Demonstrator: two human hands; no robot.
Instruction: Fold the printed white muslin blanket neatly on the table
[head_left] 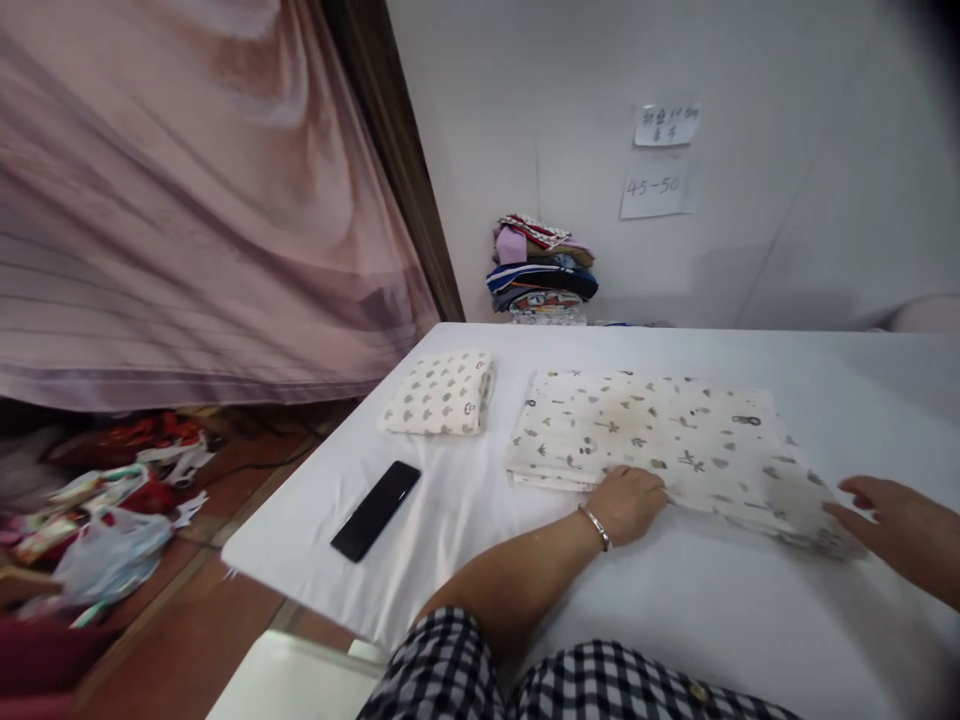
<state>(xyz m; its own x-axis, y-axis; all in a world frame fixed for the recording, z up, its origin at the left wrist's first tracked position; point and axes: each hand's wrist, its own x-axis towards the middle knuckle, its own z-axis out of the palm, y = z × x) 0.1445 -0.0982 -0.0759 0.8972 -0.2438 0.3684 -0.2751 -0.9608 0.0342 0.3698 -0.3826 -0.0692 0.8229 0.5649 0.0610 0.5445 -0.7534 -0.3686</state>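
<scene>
A white cloth (615,425) printed with small plants and rainbows lies folded in a long rectangle on the table. My left hand (626,503), with a silver bracelet at its wrist, is closed at the cloth's near edge, its fingers curled and partly hidden. Beside the cloth's right end, my right hand (904,525) is open, thumb and fingers apart, with the thumb tip close to the corner. Farther left sits a smaller folded cloth (442,393) with a grey-green motif.
A black phone (376,510) lies on the white-covered table (450,530). Folded fabrics (541,270) are stacked behind the far edge, below paper notes (657,188) on the wall. A pink curtain (202,200) hangs at left, above bags (116,555) on the tiled floor.
</scene>
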